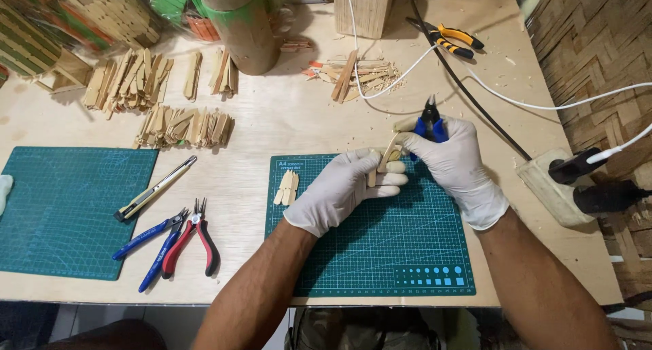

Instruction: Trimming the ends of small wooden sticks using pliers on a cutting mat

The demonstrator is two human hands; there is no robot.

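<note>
Head view: left hand (337, 190), white-gloved, fingers pinched on thin wooden stick (389, 154) above green cutting mat (380, 255). Right hand (456, 165) (also gloved) fingers wrapped round blue-handled cutters (429, 119), tip up, just beside stick's top end. Few loose sticks (286, 187) lying on mat's left edge. Pliers (192, 245) well apart, left.

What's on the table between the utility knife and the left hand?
In the head view, a small cluster of cut wooden sticks lies on the green cutting mat, between the utility knife and the gloved left hand; otherwise bare tabletop.
</note>
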